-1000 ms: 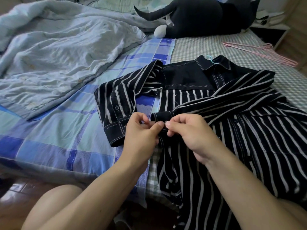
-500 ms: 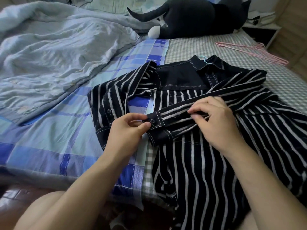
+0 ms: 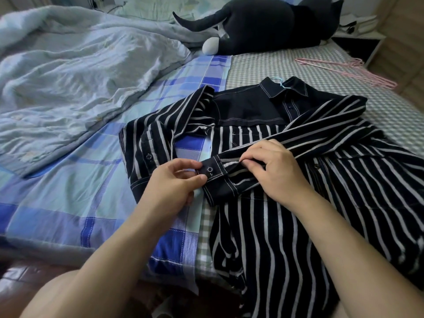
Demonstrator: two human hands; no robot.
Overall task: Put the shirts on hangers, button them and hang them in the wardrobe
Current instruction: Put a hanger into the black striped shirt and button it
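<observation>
A black shirt with white stripes [image 3: 286, 237] lay spread across the near edge of a bed [image 3: 263, 65], its collar pointing away from the person and its hem hanging over the edge toward them. One sleeve was folded across the shirt front, and its cuff [image 3: 218, 177] sat between the two hands. The left hand [image 3: 174, 187] pinched the end of the cuff between thumb and curled fingers, right beside a metal snap [image 3: 210, 169] on the cuff. The right hand [image 3: 273, 171] rested on the sleeve just past the cuff, its fingertips curled in and pinching a fold of the striped cloth.

Beyond the grip, at the collar, the hook of a light blue hanger [image 3: 280, 81] poked out of the neck opening. To the left of the left hand, the other sleeve lay bent on a blue checked sheet [image 3: 68, 191]. Farther left and away, a rumpled pale blue quilt [image 3: 80, 76] covered that side of the bed. Well beyond the collar lay a dark plush cat [image 3: 263, 24]. To the far right of the right hand, pink hangers [image 3: 339, 68] lay on a grey-and-white checked sheet [image 3: 263, 65].
</observation>
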